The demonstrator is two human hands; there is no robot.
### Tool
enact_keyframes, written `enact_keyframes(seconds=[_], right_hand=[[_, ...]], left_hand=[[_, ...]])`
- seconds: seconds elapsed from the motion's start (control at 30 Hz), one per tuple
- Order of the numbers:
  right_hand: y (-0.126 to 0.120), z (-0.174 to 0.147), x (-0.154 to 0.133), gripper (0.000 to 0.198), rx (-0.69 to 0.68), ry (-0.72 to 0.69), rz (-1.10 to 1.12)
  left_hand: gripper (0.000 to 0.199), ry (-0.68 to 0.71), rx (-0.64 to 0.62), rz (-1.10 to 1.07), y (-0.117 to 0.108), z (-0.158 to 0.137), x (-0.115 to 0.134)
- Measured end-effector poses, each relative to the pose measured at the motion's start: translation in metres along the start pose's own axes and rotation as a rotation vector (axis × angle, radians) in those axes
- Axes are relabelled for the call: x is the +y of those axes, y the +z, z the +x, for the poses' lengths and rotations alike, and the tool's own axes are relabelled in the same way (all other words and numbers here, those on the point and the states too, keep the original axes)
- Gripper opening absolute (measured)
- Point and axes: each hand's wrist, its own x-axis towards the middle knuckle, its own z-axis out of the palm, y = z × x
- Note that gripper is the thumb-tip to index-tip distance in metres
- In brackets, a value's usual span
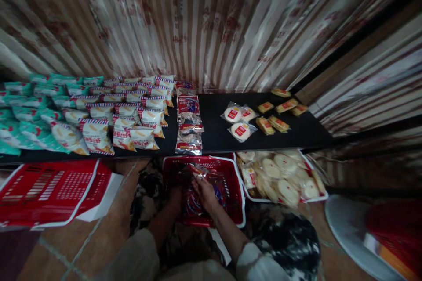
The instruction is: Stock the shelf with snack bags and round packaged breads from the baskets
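Both hands are down inside a red plastic basket (241, 193) with a white handle, between my knees. Fingers curled, my right hand (206, 192) grips a shiny snack packet (197, 169) near the basket's middle. Below it lie more red and blue packets (194, 204). My left hand (175, 194) is at the basket's left side, where shadow hides its fingers. Just beyond the basket, a short column of similar red and silver packets (188, 106) runs from front to back on the black shelf (211, 129).
White snack bags (95, 135) and green bags (39, 134) stand in rows at left. Round white packs (241, 131) and small yellow packs (279, 124) lie on the shelf's right. A basket of round packs (286, 164) sits at right, another red basket (49, 193) at left. Striped plastic sheeting (198, 22) hangs behind.
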Motion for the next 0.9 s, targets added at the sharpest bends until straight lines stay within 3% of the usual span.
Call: enact_keyframes(seconds=[0.13,0.57,0.77,0.9], right_hand=[[-0.017,-0.020,-0.014,0.007,0.081,0.155,0.162],[-0.035,-0.059,-0.042,0.015,0.023,0.230,0.560],[-0.045,-0.066,-0.050,0.011,-0.053,0.086,0.490],[-0.049,-0.073,-0.057,0.008,-0.069,-0.006,0.532]], left_hand=[[0.008,-0.016,-0.030,-0.061,0.000,-0.015,-0.003],[0.009,-0.035,-0.247,-0.075,-0.007,-0.068,-0.013],[0.012,-0.114,-0.297,0.009,-0.012,-0.087,-0.011],[0.018,-0.106,-0.503,-0.055,-0.015,-0.102,0.002]])
